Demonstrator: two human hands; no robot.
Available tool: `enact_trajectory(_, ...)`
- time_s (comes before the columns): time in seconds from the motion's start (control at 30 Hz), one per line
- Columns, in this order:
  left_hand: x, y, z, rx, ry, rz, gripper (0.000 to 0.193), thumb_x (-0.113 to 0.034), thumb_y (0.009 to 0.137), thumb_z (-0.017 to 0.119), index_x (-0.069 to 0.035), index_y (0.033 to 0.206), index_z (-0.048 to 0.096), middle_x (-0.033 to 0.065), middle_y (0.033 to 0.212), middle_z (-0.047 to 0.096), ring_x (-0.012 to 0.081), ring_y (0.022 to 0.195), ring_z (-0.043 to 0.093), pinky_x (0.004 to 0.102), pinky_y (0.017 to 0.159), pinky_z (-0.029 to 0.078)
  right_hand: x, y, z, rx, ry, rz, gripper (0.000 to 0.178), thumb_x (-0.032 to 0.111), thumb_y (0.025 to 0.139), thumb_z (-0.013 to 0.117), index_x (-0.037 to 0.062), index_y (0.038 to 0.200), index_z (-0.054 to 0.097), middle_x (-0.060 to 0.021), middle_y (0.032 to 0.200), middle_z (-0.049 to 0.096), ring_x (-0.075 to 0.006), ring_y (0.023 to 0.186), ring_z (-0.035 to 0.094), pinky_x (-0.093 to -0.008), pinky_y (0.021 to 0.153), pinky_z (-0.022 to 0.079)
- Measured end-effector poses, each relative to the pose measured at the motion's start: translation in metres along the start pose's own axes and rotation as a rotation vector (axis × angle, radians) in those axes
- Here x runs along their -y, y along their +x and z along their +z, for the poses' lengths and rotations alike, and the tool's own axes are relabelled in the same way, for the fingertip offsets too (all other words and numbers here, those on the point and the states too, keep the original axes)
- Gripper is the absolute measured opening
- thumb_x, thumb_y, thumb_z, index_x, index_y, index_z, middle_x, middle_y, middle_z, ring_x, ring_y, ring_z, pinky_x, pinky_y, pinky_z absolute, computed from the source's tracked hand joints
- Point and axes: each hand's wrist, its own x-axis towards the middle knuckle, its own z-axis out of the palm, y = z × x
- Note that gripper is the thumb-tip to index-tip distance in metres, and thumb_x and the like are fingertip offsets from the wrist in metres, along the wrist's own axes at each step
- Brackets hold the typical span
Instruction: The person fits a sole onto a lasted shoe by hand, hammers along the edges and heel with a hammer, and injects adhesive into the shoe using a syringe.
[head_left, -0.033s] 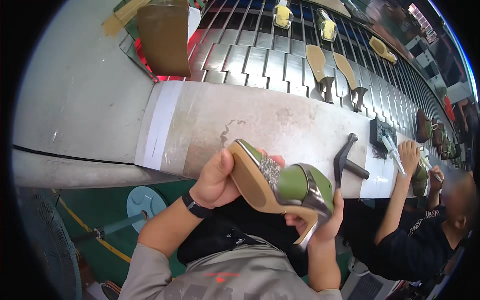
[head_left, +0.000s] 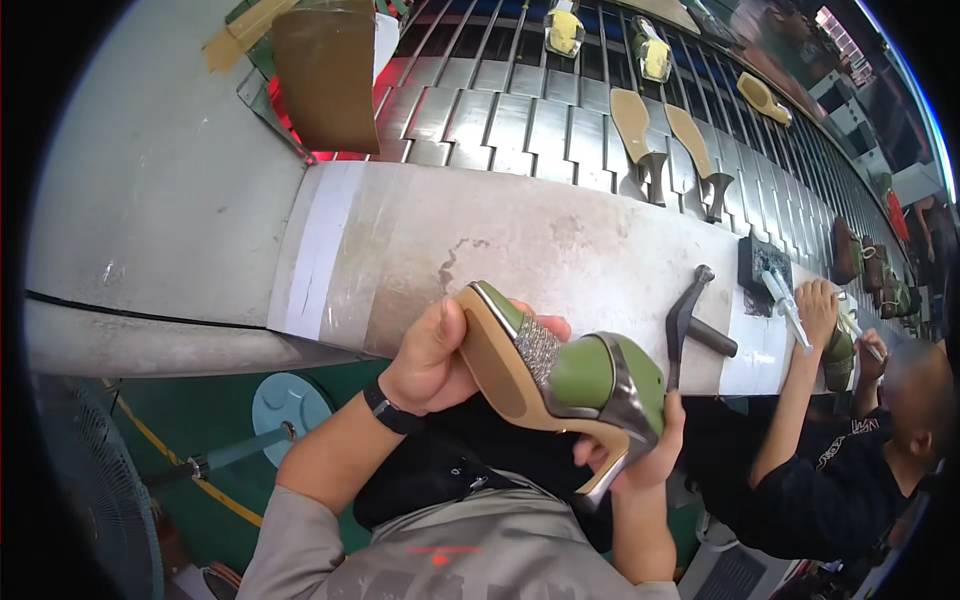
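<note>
I hold a green high-heeled shoe on its side over my lap, its tan sole facing left. It has a glittery silver strap and a metallic heel. My left hand grips the toe end, thumb on the sole's edge. My right hand holds the heel end from below, fingers around the thin heel. The shoe sits just in front of the grey workbench.
A dark hammer lies on the bench to the right. Behind it a slatted conveyor carries tan soles with heels and other shoe parts. A brown board stands at the back left. A co-worker sits at my right.
</note>
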Motion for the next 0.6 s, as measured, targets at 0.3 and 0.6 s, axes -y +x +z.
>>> enact_trajectory(0.3, -0.022, 0.013, 0.048, -0.122, 0.494, -0.035, 0.072, -0.020, 0.097, 0.079, 0.008, 0.157, 0.049, 0.0256, 0.156, 0.059, 0.0320, 0.145, 0.058, 0.0455, 0.122, 0.046, -0.048, -0.027, 0.000, 0.183, -1.651, -0.731, 0.107, 0.001, 0.080, 0.088, 0.0032, 0.169, 0.030, -0.0362, 0.153, 0.054, -0.0477, 0.134, 0.063, -0.0522, 0.112, 0.052)
enact_trajectory(0.6, -0.024, 0.002, 0.053, 0.232, 0.725, 0.057, 0.066, -0.002, 0.094, 0.077, 0.012, 0.153, 0.053, 0.0321, 0.153, 0.060, 0.0331, 0.137, 0.067, 0.0404, 0.117, 0.050, -0.072, -0.050, -0.051, 0.130, -1.700, -0.649, 0.081, 0.024, 0.100, 0.070, 0.0051, 0.167, 0.028, -0.0301, 0.149, 0.053, -0.0409, 0.126, 0.065, -0.0473, 0.107, 0.055)
